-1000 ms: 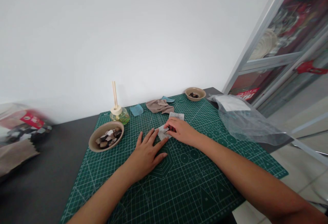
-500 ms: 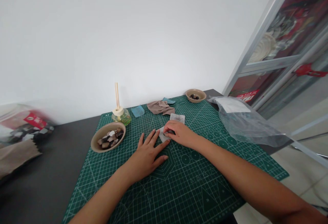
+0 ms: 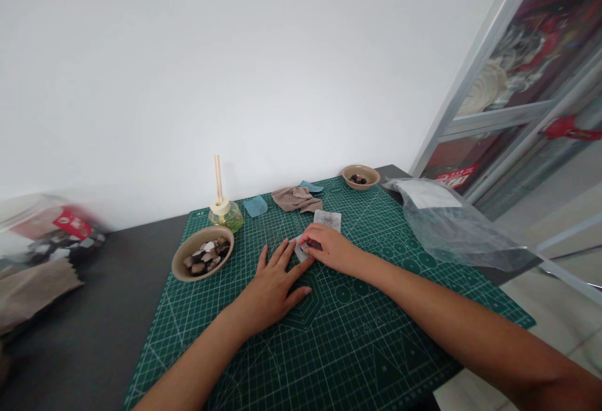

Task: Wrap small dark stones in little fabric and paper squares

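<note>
My left hand [image 3: 269, 292] lies flat on the green cutting mat [image 3: 188, 348], fingers spread. Its fingertips press the edge of a small grey sheet [image 3: 300, 252] that looks like sandpaper. On that same sheet my right hand [image 3: 327, 246] is closed, pinching a small dark stone [image 3: 313, 245] mostly covered by the fingers. Just beyond sits a second grey sheet [image 3: 329, 218] with dark smudges. To the left, a tan bowl [image 3: 177, 260] contains several brown, black and white stones [image 3: 205, 257].
Toward the wall are a reed diffuser [image 3: 226, 213], blue sheets [image 3: 255, 206], a crumpled brown cloth [image 3: 296, 199] and a smaller bowl [image 3: 361, 176] with dark stones. A clear plastic bag [image 3: 451, 223] lies right; a bag of stones [image 3: 61, 235] and brown paper [image 3: 37, 288] lie left.
The view has shifted slightly, so everything sits a little lower and to the right. Both hands keep nearly the same places on the sheet; more of the dark stone shows under my right fingers.
</note>
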Demonstrator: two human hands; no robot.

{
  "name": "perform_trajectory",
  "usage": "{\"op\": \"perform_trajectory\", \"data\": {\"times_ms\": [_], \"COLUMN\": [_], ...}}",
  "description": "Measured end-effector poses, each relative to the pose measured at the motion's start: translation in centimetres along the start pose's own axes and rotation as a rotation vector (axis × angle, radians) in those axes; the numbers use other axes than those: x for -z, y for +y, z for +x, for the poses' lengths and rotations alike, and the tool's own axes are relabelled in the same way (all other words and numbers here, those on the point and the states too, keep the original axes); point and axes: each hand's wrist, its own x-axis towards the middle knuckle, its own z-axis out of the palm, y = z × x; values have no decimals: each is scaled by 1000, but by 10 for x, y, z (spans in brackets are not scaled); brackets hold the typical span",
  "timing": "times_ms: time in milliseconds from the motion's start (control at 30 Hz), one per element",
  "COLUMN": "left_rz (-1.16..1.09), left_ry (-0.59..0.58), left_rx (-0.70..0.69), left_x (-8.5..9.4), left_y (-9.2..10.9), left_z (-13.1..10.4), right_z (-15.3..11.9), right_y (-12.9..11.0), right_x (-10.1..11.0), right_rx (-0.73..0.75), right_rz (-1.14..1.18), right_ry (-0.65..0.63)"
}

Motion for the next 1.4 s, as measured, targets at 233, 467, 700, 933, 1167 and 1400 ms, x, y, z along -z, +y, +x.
{"op": "perform_trajectory", "data": {"times_ms": [233,467,700,933,1167,1400], "left_rz": [9,-7,-48,-103,-92,-121], "left_ry": [20,-26,-16,-17,-36,-40], "left_rx": [18,12,-16,-86,-101,-131], "left_x": [-1,2,2,9,11,17], "left_y": [3,-1,-4,-13,-18,-21], "left_z": [3,3,0,-5,-5,-9], "right_z": [17,9,1,-1,-4,-4], "right_y": [-2,-1,-4,0,0,-2], "right_x": [15,16,19,17,15,11], "right_rx": [-4,-1,0,10,32,24], "right_rz": [-67,-63,-46,-135,-132,-93], "right_ry": [-200,-128,-142,-93,-75,-77]}}
